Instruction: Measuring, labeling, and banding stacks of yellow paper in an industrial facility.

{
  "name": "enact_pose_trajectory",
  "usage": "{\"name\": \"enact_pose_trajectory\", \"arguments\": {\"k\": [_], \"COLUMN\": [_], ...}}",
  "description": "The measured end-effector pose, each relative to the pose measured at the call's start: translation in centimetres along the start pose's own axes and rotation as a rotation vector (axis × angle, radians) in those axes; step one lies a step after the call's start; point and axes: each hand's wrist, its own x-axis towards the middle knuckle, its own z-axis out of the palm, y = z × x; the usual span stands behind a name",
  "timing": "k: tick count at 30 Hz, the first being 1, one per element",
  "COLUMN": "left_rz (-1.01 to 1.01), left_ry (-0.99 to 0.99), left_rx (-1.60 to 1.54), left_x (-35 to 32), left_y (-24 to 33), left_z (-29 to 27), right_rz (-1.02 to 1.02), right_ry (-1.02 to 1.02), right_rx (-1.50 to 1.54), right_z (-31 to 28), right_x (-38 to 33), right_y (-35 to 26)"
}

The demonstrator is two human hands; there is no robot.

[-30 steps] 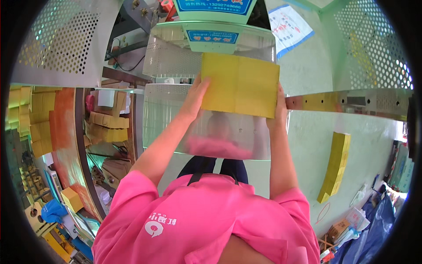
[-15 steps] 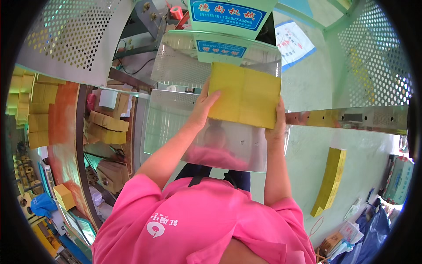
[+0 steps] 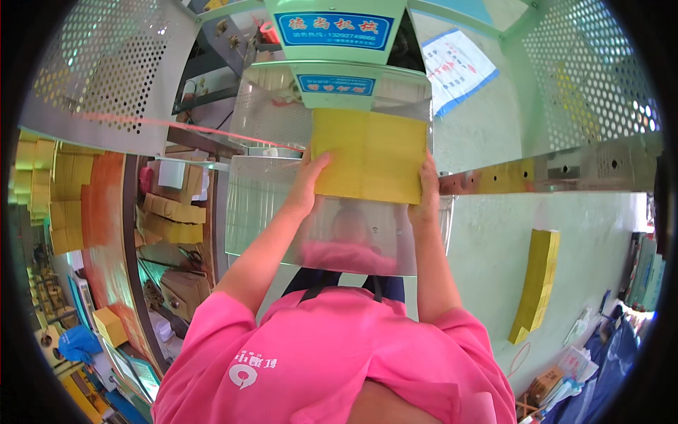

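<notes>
Between both hands I hold a block-like stack of yellow paper (image 3: 371,155) over the shiny metal table (image 3: 272,244) of a machine. My left hand (image 3: 307,185) grips its left edge, the thumb resting on top. On the opposite edge, my right hand (image 3: 426,194) presses with its fingers mostly hidden along the side. The stack's top is flat, with a faint seam down the middle. Behind it stands the machine's pale green housing (image 3: 335,49) with a blue label. A thin pink strap (image 3: 191,128) stretches across at the left, toward the machine.
A perforated metal panel (image 3: 99,78) rises at the left and another (image 3: 586,78) at the right. A metal rail (image 3: 551,173) runs rightward from the table. On the floor at right lies a row of yellow bundles (image 3: 534,283). Yellow stacks (image 3: 67,226) stand far left.
The stack, held in both hands, has turned slightly and now sits squarer to the machine. The whole view has shifted a little. A pink strap now shows at the left.
</notes>
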Motion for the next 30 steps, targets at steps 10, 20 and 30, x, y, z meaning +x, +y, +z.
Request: {"name": "enact_pose_trajectory", "arguments": {"k": [10, 20, 30], "left_rz": [0.001, -0.060, -0.075], "left_ry": [0.022, 0.027, 0.115], "left_rx": [0.139, 0.126, 0.178], "left_x": [1.1, 1.7, 2.6], "left_y": [-1.3, -1.1, -1.5], "left_z": [1.2, 2.2, 2.7], "right_rz": [0.083, 0.150, 0.112], "right_ry": [0.157, 0.158, 0.153], "right_rx": [0.073, 0.111, 0.085], "right_z": [-1.5, -2.3, -3.7], "right_x": [0.1, 0.3, 0.4], "right_y": [-0.1, 0.4, 2.1]}}
